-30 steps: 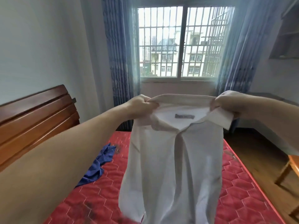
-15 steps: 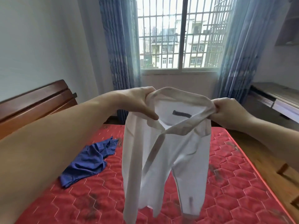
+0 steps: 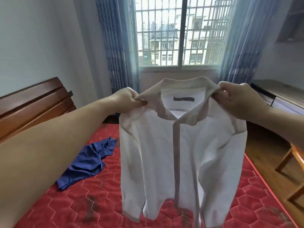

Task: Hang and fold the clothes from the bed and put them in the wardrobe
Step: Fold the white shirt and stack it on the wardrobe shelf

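Observation:
A white collared shirt (image 3: 181,153) hangs in the air in front of me, above the red quilted mattress (image 3: 69,203), its front facing me and its button placket closed. My left hand (image 3: 128,99) pinches the left shoulder by the collar. My right hand (image 3: 238,99) grips the right side of the collar. The hem and sleeves dangle just above the mattress. A crumpled blue garment (image 3: 87,162) lies on the mattress to the left of the shirt.
A wooden headboard (image 3: 32,104) stands at the left. Behind the bed are a barred window (image 3: 181,33) and blue curtains (image 3: 115,46). A low wooden desk (image 3: 279,96) runs along the right wall, and a wooden chair (image 3: 294,162) stands on the floor at the right.
The shirt has been spread wider and now hangs flat and square to me. Both hands moved apart along the collar, and my view tilted down toward the bed.

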`<state>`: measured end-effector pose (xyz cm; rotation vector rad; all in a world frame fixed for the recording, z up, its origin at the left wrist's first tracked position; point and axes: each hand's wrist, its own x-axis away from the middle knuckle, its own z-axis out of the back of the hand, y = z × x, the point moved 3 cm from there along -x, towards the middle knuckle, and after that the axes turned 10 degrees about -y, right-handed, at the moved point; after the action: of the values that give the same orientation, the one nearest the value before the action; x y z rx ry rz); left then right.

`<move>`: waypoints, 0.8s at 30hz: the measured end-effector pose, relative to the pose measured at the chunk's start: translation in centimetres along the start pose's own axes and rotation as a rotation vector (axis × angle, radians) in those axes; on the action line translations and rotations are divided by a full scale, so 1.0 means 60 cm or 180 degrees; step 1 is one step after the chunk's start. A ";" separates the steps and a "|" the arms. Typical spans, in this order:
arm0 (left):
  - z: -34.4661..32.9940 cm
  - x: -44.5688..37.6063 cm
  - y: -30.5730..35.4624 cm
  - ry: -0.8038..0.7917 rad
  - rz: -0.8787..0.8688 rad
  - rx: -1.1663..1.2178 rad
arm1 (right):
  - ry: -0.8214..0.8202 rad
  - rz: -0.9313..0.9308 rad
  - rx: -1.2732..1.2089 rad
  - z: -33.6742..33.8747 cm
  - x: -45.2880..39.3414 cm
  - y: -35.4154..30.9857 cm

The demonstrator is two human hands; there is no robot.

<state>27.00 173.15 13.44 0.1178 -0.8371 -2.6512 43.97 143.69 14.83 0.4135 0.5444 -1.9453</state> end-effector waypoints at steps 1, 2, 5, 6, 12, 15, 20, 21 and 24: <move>-0.002 -0.004 -0.001 0.0035 0.0012 -0.0056 | -0.0184 -0.0064 0.0045 0.003 0.001 0.006; -0.004 -0.007 0.000 0.0074 0.0035 -0.0121 | -0.0443 -0.0180 0.0009 0.003 0.001 0.012; -0.009 -0.016 0.005 0.0195 0.0086 -0.0476 | -0.1324 -0.0577 0.0006 -0.011 0.005 0.020; -0.011 -0.018 0.008 0.0223 0.0116 -0.0635 | -0.1511 -0.0694 0.0054 -0.016 0.005 0.022; -0.029 -0.021 0.014 -0.0178 0.0588 -0.1602 | -0.1804 -0.1410 0.0016 -0.027 0.003 0.029; -0.058 -0.018 0.009 -0.0445 0.0811 -0.0851 | -0.2133 -0.1869 -0.0751 -0.043 0.011 0.024; -0.095 -0.030 0.024 -0.0413 0.0890 0.1147 | -0.1633 -0.2542 -0.2270 -0.068 0.015 0.025; -0.097 -0.033 0.027 -0.0327 0.0875 0.1429 | -0.1534 -0.2670 -0.2451 -0.070 0.016 0.022; -0.095 -0.033 0.042 -0.0245 0.0913 0.2089 | -0.1264 -0.2904 -0.3014 -0.070 0.018 0.018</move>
<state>30.71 168.86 10.12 0.0525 -1.5882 -2.0404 44.72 144.76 10.58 -0.9512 1.4381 -2.1974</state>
